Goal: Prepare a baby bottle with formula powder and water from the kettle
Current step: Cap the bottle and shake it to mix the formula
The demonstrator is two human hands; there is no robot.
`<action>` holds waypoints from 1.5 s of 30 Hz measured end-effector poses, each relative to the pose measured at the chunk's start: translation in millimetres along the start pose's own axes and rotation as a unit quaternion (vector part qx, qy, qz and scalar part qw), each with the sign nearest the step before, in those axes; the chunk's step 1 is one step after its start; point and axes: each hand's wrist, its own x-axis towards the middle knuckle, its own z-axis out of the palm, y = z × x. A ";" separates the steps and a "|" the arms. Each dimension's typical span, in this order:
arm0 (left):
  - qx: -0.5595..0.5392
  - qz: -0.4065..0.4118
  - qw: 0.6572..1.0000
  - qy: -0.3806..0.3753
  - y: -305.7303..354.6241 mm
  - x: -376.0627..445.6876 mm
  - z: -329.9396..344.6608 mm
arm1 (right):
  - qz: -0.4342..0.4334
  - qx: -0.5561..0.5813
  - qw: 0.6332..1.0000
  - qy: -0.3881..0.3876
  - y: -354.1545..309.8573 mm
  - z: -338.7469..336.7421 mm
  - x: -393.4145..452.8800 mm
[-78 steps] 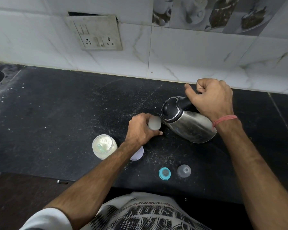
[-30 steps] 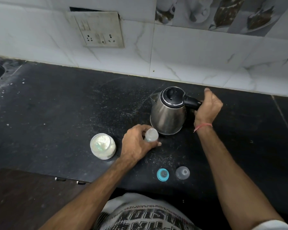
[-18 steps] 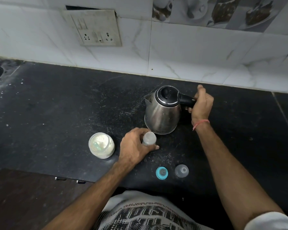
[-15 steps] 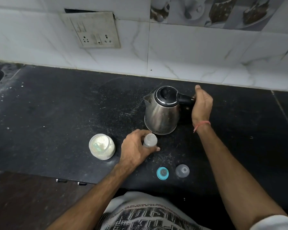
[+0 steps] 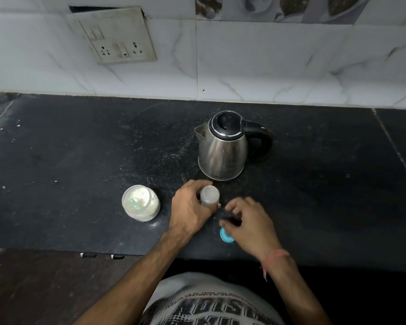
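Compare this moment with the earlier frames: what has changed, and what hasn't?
The right hand has let go of the kettle, now upright on the counter, and dropped to the blue cap, fingers open over it. Unchanged: the left hand grips the bottle; the powder jar stays put.

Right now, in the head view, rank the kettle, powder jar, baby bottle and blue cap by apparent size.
1. Kettle
2. Powder jar
3. Baby bottle
4. Blue cap, unsure: the right hand partly hides it.
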 end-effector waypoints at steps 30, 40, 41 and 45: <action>0.011 0.022 0.999 -0.037 -5.0 -0.8 -12.2 | -0.109 0.015 0.992 0.054 -64.2 -1.0 24.5; 0.006 0.013 0.999 -0.040 -7.8 0.5 -12.4 | -0.030 -0.080 0.994 0.070 -67.2 8.6 27.8; 0.008 0.010 0.999 -0.037 -7.0 0.3 -12.4 | -0.028 -0.110 0.990 0.079 -68.0 9.9 28.2; 0.012 0.002 0.999 -0.044 -3.2 0.5 -15.9 | -0.001 -0.209 0.974 0.082 -72.5 5.9 22.4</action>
